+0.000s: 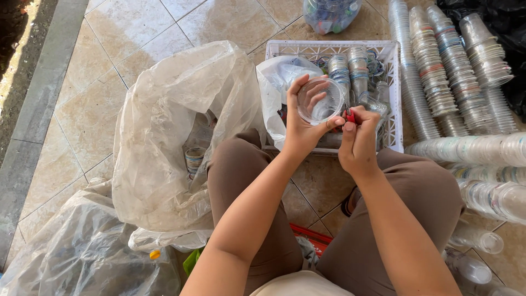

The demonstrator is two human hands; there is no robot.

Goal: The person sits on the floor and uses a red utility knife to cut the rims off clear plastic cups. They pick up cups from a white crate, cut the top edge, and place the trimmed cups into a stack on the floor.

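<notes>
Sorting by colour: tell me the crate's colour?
White, a lattice-walled plastic crate; the head view shows it.

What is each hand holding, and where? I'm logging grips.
Left hand grips a clear plastic cup by its rim; right hand pinches a small red tool against it.

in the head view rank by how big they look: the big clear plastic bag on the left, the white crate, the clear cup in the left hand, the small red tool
1. big clear plastic bag
2. white crate
3. clear cup, held in the left hand
4. small red tool, pinched by the right hand
</notes>
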